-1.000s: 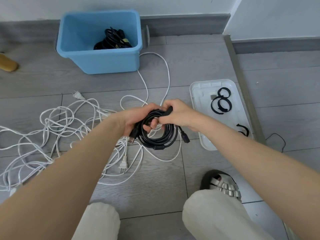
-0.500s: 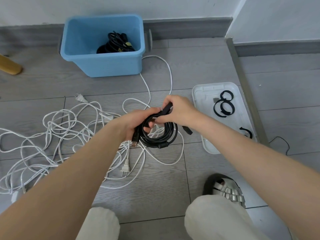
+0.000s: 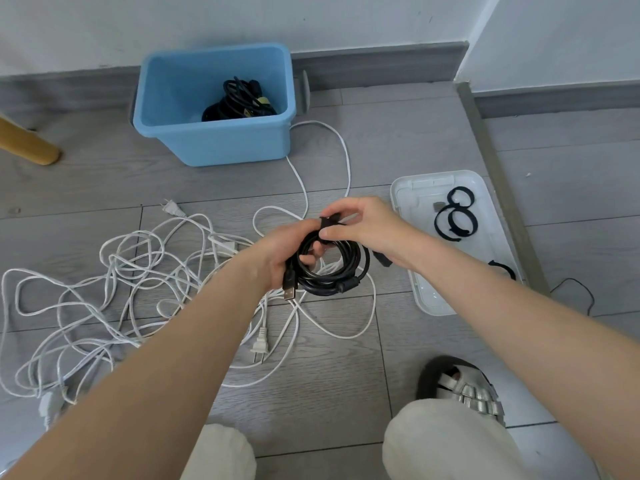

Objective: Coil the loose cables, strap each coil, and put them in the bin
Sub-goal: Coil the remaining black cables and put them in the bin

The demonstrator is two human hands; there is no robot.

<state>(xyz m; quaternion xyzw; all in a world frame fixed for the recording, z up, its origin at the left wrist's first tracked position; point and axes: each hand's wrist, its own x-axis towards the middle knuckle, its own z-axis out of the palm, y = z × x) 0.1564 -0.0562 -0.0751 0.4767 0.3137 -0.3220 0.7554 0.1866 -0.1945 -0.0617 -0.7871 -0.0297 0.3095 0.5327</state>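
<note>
The floor [image 3: 398, 140] is laid in long grey wood-grain planks with thin dark seams running across and a few short joints crossing them; a white wall [image 3: 242, 19] closes the far side, lightly scuffed, with a grey skirting board [image 3: 381, 65] along its foot; toward the far right the wall steps forward at a white corner [image 3: 479, 32], and the skirting continues lower along that nearer face; a dull metal threshold strip [image 3: 498, 178] runs from that corner down across the floor; beyond it the planks look slightly paler; a light wooden furniture leg [image 3: 26, 142] slants in from the left edge; the light is soft, even daylight with faint shadows.
</note>
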